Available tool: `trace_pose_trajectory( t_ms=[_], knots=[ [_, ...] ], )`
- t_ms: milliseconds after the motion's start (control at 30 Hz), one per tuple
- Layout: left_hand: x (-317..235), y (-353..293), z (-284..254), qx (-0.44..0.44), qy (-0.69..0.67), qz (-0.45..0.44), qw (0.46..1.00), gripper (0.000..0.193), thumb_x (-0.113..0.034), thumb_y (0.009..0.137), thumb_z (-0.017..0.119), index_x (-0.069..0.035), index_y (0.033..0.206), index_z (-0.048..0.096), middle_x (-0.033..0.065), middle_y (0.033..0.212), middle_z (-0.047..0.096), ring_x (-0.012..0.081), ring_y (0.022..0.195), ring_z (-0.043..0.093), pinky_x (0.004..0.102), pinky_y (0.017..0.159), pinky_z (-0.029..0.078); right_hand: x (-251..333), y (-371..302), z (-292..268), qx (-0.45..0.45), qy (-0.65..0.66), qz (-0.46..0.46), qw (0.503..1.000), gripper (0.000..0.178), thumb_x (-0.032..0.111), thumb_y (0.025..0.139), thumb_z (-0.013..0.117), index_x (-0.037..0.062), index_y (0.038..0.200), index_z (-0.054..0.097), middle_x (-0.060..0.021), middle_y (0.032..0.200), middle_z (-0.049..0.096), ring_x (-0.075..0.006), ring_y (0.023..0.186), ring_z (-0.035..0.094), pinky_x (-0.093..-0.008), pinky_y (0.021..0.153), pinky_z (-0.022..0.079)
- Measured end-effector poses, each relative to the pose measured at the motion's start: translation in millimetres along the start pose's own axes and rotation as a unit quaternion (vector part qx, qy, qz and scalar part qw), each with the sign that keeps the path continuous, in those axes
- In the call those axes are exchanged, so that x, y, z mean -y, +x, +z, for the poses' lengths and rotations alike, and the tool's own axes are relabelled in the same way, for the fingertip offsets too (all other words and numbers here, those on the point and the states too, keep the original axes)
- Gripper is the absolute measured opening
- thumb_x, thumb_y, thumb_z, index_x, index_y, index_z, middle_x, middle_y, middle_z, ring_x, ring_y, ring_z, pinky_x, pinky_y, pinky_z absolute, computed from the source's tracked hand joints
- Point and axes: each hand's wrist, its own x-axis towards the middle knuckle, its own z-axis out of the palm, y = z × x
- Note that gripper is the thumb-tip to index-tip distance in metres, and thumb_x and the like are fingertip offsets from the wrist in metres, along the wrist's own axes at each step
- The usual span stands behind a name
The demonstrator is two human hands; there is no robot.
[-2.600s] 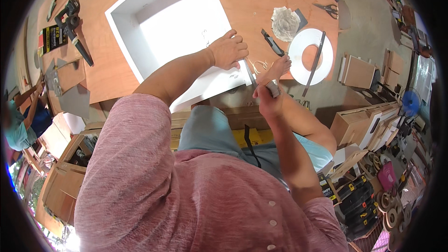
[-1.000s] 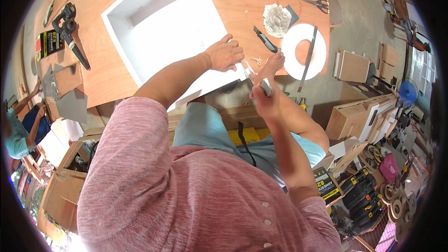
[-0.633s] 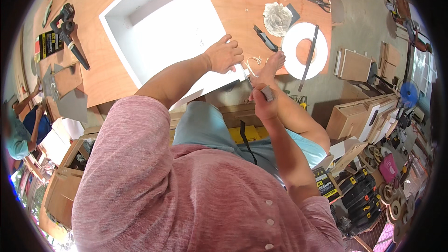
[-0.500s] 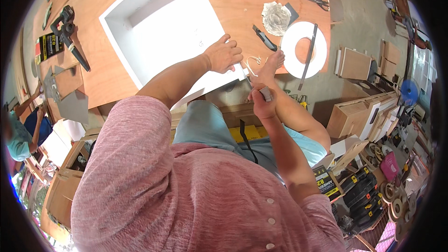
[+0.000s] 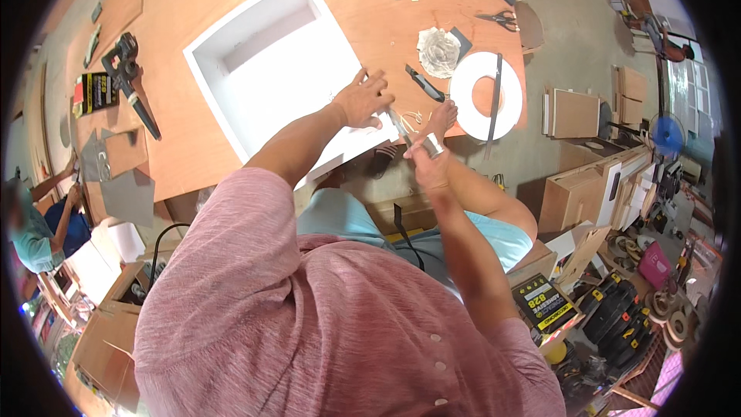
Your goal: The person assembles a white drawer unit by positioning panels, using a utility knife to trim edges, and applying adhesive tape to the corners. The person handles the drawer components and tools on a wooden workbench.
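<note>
A white open box [image 5: 278, 54] lies on the wooden work table, its corner near me. My left hand [image 5: 361, 100] rests on the box's near right edge, fingers spread. My right hand [image 5: 427, 162] is closed round a long, narrow grey tool [image 5: 401, 128], possibly a file. Its far end reaches the box's edge beside my left fingertips; its exact kind is unclear. Thin pale trimmings [image 5: 413, 117] lie on the table just right of the tool. My bare foot [image 5: 441, 119] rests at the table's edge, next to a utility knife [image 5: 424, 83].
A white roll of edging [image 5: 463, 100] with a dark strip [image 5: 495, 100] across it lies to the right. Beyond are a plastic-wrapped bundle [image 5: 438, 52] and scissors [image 5: 500, 20]. A black blower [image 5: 127, 77] lies at left. Another person [image 5: 38, 224] works at far left.
The whole view has shifted slightly. My right hand has moved up toward the box edge with the tool, and its wrist has turned. My left hand stays on the edge with fingers spread wider.
</note>
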Motion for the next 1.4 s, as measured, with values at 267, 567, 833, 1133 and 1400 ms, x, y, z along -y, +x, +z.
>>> trace_pose_trajectory(
  t_ms=[267,567,833,1133,1400],
  knots=[
    [-27.2,-47.2,-31.9,-0.02,-0.012,-0.262,0.965,0.08,-0.046,0.083,0.079,-0.019,0.151,0.046,0.021,0.161,0.028,0.0433,0.155,0.017,0.0709,0.116,0.021,99.9,-16.1,-82.2,-0.208,0.003,-0.033,0.978,0.008,0.004,0.088,0.059,-0.0002,0.084,0.065,-0.0063,0.079,0.071,-0.0161,0.077,0.066,-0.0322,0.077,0.054],
    [-106.9,-115.2,29.6,0.079,-0.103,-0.278,0.952,0.081,-0.039,0.094,0.068,-0.007,0.158,0.03,0.0212,0.151,0.045,0.0416,0.137,0.047,0.0602,0.113,0.034,145.9,-67.8,-132.7,-0.177,0.201,-0.25,0.93,0.013,0.016,0.097,0.053,0.005,0.091,0.055,-0.0073,0.088,0.054,-0.0235,0.082,0.055,-0.0457,0.088,0.048],
    [-96.4,-145.3,20.6,0.116,-0.185,-0.299,0.929,0.083,-0.047,0.097,0.062,-0.006,0.16,0.027,0.0215,0.143,0.053,0.0382,0.125,0.059,0.0542,0.107,0.043,135.4,-37.5,-164.3,-0.091,0.552,-0.144,0.816,0.019,0.022,0.092,0.059,0.0069,0.083,0.054,-0.0054,0.079,0.051,-0.0195,0.076,0.051,-0.0381,0.083,0.047],
    [-88.5,-104.8,4.1,0.012,-0.056,-0.245,0.968,0.067,-0.038,0.1,0.055,-0.014,0.158,0.035,0.0168,0.166,0.028,0.043,0.152,0.025,0.0618,0.119,0.028,137.7,-11.8,-153.3,-0.025,0.636,-0.093,0.766,0.022,0.025,0.091,0.061,0.0085,0.081,0.052,-0.0048,0.076,0.049,-0.02,0.077,0.051,-0.0383,0.088,0.048],
    [-54.0,-16.8,-22.9,0.166,0.15,-0.028,0.974,0.049,-0.025,0.103,0.039,-0.014,0.15,0.049,0.0076,0.157,0.045,0.0348,0.155,0.025,0.0619,0.123,0.019,137.9,-24.1,-142.4,0.034,0.554,-0.13,0.822,0.023,0.031,0.096,0.06,0.0113,0.085,0.056,-0.0048,0.078,0.054,-0.0217,0.083,0.052,-0.0454,0.096,0.046]
  ],
)
